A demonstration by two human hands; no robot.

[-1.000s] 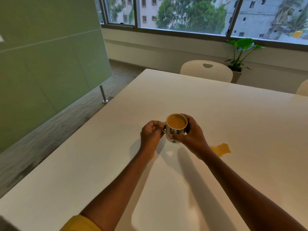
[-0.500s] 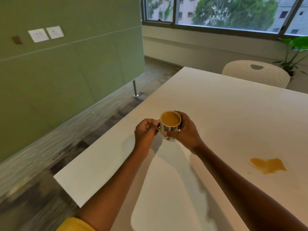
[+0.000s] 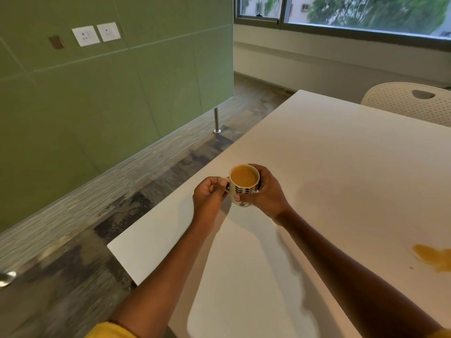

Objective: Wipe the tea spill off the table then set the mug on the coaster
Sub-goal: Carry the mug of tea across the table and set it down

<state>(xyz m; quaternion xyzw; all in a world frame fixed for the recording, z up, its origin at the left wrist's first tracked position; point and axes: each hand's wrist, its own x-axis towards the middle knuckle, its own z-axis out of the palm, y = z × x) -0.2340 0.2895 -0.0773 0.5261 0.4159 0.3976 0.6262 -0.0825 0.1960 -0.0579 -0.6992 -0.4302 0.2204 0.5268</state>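
A small white mug with dark leaf prints, full of milky tea, is held above the white table near its left edge. My left hand pinches the handle on the mug's left side. My right hand wraps around the mug's right side and base. A brown tea spill lies on the table at the far right edge of the view, well to the right of the mug. No coaster or cloth is in view.
The table's near left corner sits over a grey striped floor. A green partition wall with sockets stands to the left. A white perforated chair stands at the table's far side under the window.
The view has swung left, so the spill has slid to the right edge of the view. Both hands keep the same hold on the mug, now nearer the table's left edge.
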